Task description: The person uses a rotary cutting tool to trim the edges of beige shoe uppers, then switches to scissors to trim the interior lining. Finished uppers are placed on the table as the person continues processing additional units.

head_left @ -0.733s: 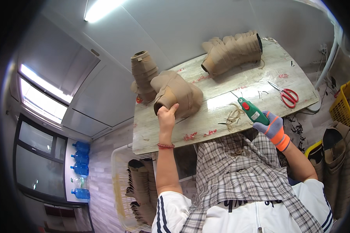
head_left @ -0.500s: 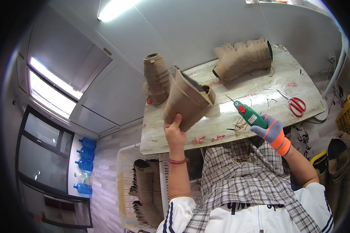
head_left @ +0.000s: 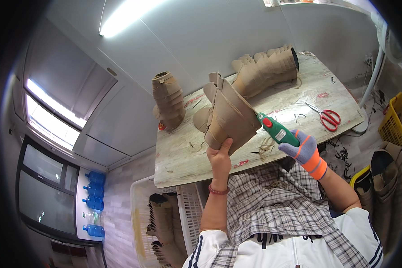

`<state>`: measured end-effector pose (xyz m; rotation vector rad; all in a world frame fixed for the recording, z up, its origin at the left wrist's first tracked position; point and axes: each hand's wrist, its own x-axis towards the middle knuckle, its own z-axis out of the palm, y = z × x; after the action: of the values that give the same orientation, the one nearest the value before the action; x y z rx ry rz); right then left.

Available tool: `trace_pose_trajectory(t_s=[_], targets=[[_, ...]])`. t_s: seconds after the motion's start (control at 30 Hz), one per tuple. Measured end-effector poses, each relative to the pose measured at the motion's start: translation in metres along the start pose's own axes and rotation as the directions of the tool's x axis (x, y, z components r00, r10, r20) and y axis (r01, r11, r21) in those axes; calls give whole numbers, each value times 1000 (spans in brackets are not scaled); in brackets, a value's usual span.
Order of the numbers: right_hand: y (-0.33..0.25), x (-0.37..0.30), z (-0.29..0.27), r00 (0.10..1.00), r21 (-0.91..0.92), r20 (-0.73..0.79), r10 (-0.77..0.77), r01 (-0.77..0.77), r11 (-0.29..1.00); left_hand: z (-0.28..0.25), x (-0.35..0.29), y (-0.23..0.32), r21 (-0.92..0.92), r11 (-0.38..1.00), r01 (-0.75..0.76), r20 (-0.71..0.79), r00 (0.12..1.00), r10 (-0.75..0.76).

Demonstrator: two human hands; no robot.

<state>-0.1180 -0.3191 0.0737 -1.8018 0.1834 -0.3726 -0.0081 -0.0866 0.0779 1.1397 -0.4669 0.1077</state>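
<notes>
A tan boot upper (head_left: 234, 114) is gripped at its lower edge by my bare left hand (head_left: 219, 158), with the thumb lying on its outer side. In my gloved right hand (head_left: 303, 151) is a green handheld electric tool (head_left: 277, 130) with a red button. Its head meets the right edge of the boot upper, where its thin tip is hidden or too small to make out. Behind stand a stack of nested tan boot uppers (head_left: 169, 100) at the left and a second stack (head_left: 268, 73) lying on its side.
On the worn white table (head_left: 187, 165) lie red-handled scissors (head_left: 329, 119) and dark thread scraps. A white plastic basket (head_left: 190, 205) with more uppers stands below at left. At right are more uppers (head_left: 384, 178) and a yellow basket (head_left: 394, 118). Blue water bottles (head_left: 94, 203) line the far left.
My left hand has moved the boot upper right and turned it. The tool, formerly apart with its thin tip visible, is now at the upper's right edge. The camera view has shifted slightly.
</notes>
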Motion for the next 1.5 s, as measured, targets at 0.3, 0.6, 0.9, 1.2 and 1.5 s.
trace_pose_trajectory(t_s=[0.3, 0.6, 0.9, 1.2, 1.5], targets=[[3, 12, -9, 999, 60, -25, 45, -43, 997, 10, -13, -14, 615, 704, -354, 233, 935, 267], [-1, 16, -17, 996, 201, 9, 93, -93, 975, -5, -24, -42, 640, 574, -511, 452, 854, 257], [-9, 14, -22, 992, 290, 75, 106, -123, 949, -12, -33, -45, 649, 441, -621, 566, 780, 265], [-7, 10, -31, 990, 279, 89, 109, -130, 952, -20, -37, -37, 645, 319, -695, 675, 713, 189], [29, 22, -46, 990, 281, -117, 74, -39, 959, -19, -34, -22, 535, 827, -172, 362, 931, -40]])
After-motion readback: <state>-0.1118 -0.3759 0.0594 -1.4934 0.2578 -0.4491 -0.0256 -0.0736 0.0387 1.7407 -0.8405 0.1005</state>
